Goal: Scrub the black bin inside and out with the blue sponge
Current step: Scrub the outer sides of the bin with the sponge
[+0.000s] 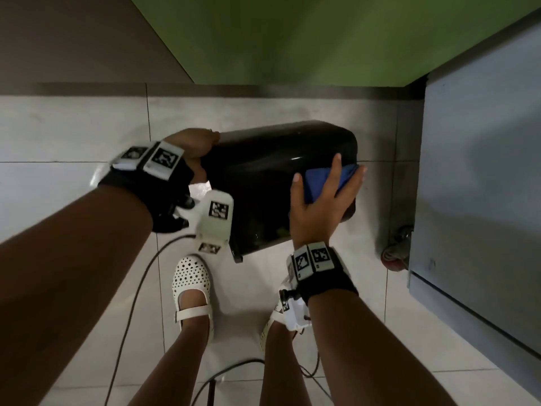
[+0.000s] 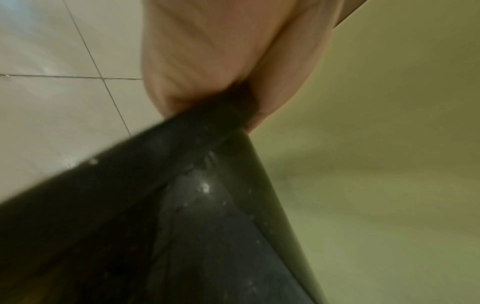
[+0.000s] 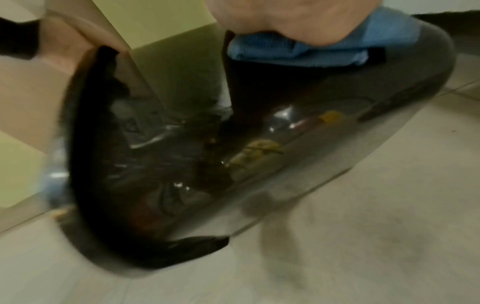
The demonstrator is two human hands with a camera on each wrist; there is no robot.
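I hold the glossy black bin (image 1: 263, 177) tilted on its side above the tiled floor, its open mouth towards me. My left hand (image 1: 190, 148) grips its rim at the upper left; the left wrist view shows that hand (image 2: 221, 61) pinching the bin's edge (image 2: 197, 185). My right hand (image 1: 322, 197) holds the blue sponge (image 1: 349, 174) against the bin's outer wall near its closed end, thumb and fingers spread round it. In the blurred right wrist view the sponge (image 3: 311, 51) lies on the bin (image 3: 389, 92), and yellowish scraps (image 3: 259, 148) show inside.
A grey cabinet (image 1: 483, 171) on a red caster (image 1: 392, 256) stands close on the right. A green wall (image 1: 322, 39) is ahead. My feet in white shoes (image 1: 191, 285) are below the bin, with black cables (image 1: 140, 276) trailing over the floor tiles (image 1: 73, 127).
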